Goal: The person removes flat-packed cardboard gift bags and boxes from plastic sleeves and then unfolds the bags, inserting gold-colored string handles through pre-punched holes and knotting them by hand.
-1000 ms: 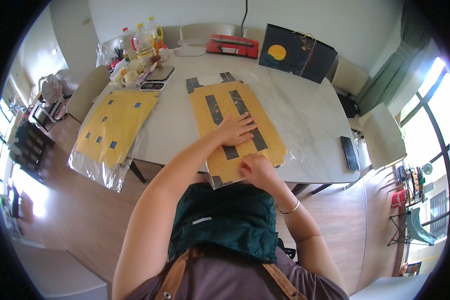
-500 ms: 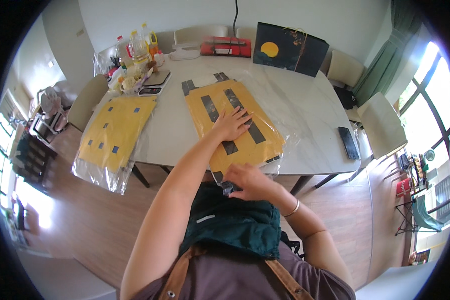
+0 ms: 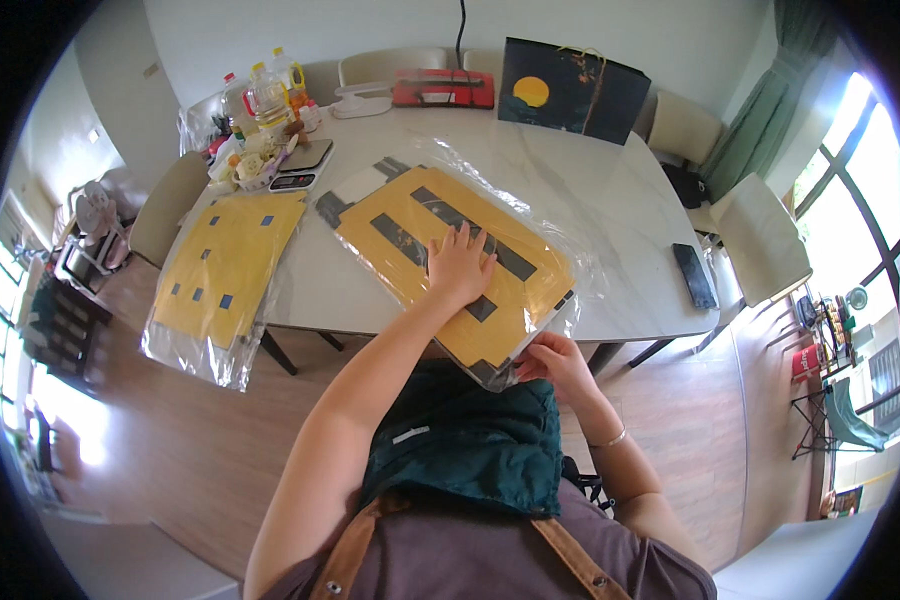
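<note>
A flat yellow sheet with dark strips [image 3: 440, 215], wrapped in a clear plastic bag [image 3: 560, 250], lies across the white table [image 3: 610, 190] in front of me. My left hand [image 3: 460, 265] presses flat on its middle, fingers spread. My right hand [image 3: 555, 365] pinches the bag's near corner at the table's front edge. A second bagged yellow sheet [image 3: 220, 270] lies at the left and hangs over the table edge.
At the back stand a dark paper bag with an orange disc [image 3: 570, 90], a red box [image 3: 440, 88], oil bottles [image 3: 260, 95] and a kitchen scale [image 3: 300, 165]. A black phone [image 3: 692, 275] lies at the right. Chairs surround the table.
My left hand has slid a little farther up the sheet. My right hand has stayed at the bag's near corner. The view has shifted slightly.
</note>
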### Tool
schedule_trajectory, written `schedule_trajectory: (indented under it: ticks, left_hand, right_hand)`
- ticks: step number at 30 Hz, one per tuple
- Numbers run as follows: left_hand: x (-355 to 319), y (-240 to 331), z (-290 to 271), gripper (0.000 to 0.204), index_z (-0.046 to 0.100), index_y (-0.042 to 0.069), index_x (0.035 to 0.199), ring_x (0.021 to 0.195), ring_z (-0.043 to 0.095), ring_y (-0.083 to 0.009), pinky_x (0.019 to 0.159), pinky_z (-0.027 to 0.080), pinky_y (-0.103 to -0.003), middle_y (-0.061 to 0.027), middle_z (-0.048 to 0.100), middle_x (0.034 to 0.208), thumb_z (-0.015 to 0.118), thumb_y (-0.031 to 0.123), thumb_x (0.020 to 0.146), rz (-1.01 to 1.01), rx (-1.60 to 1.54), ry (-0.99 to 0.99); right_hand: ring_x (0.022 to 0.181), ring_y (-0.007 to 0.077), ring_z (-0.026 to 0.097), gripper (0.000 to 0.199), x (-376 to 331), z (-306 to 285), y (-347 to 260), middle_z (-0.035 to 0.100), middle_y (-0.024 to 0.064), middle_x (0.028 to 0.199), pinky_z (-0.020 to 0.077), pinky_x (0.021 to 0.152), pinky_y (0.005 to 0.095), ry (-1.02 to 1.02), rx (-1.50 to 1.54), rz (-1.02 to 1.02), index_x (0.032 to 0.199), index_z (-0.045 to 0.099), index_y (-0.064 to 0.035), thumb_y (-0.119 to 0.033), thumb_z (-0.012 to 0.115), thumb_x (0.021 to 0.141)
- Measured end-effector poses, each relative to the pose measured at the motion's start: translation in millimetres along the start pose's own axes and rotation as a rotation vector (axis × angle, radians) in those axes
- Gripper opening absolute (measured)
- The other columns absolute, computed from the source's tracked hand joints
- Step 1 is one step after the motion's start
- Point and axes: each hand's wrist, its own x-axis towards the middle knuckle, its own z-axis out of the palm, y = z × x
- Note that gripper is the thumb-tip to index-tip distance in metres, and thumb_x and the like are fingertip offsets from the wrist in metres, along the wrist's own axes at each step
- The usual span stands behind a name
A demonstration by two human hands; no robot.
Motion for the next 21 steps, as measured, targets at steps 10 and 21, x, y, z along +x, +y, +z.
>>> schedule_trajectory:
  ticks: [10, 21]
  left_hand:
    - [50, -104, -55, 0.045, 0.057, 0.012, 0.12, 0.117, 0.052, -0.033, 0.095, 0.041, -0.048, -0.018, 0.053, 0.127, 0.058, 0.041, 0.086, -0.151, 0.051, 0.123]
    - [72, -261, -30, 0.066, 0.053, 0.013, 0.13, 0.129, 0.044, -0.0335, 0.103, 0.037, -0.047, -0.0161, 0.043, 0.142, 0.057, 0.059, 0.083, -0.659, -0.132, -0.149]
  right_hand:
    - [0.086, 0.024, 0.067, 0.028, -24, -9, -11, 0.064, 0.0158, 0.098, 0.0581, 0.072, 0.0343, 0.183, 0.076, -0.125, 0.118, 0.045, 0.0038, -0.006, 0.053, 0.094]
    - [0.097, 0.0243, 0.065, 0.034, 16, -9, -20, 0.062, 0.0133, 0.112, 0.0563, 0.078, 0.0381, 0.072, 0.386, 0.123, 0.122, 0.048, 0.0024, -0.015, 0.058, 0.094]
